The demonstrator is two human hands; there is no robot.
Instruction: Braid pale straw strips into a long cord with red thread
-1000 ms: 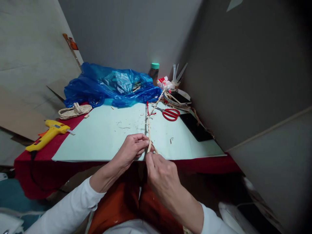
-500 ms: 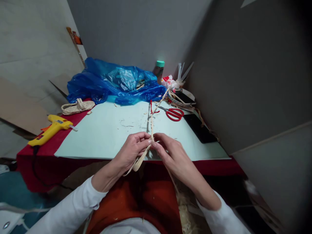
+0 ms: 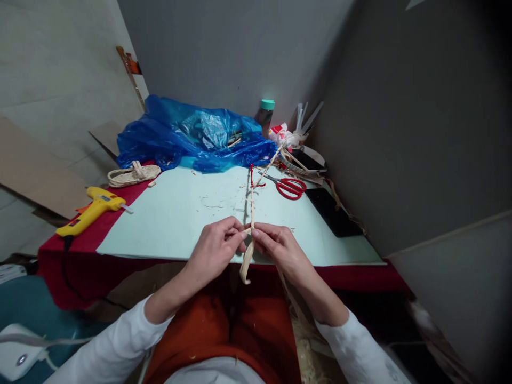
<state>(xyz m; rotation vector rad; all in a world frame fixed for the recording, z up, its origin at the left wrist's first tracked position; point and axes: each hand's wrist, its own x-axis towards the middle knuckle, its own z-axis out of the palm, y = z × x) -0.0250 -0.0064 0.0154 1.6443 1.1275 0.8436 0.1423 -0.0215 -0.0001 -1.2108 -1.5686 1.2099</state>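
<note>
A pale braid of dried plant strips (image 3: 252,205) runs from my hands toward the back of the table, passing a red string (image 3: 252,178). My left hand (image 3: 218,242) pinches one flat strip between thumb and forefinger, just left of the braid's near end. At that end my right hand (image 3: 278,242) is closed, thumb and fingertips pressed on the braid. Below the pinch a wide loose strip (image 3: 247,264) hangs past the table's front edge. Another thin strip trails down beneath my right hand.
Red-handled scissors (image 3: 290,188) lie right of the braid, near a dark flat tablet-like slab (image 3: 332,212). On the left are a yellow glue gun (image 3: 94,210) and a woven straw sandal (image 3: 134,175). A blue plastic bag (image 3: 160,130) and a green-lidded jar (image 3: 266,109) stand behind.
My left hand has drawn a strip out to the left, its fingertips now a little apart from the right hand's. The wide strip hangs straighter down. The whole view has shifted slightly.
</note>
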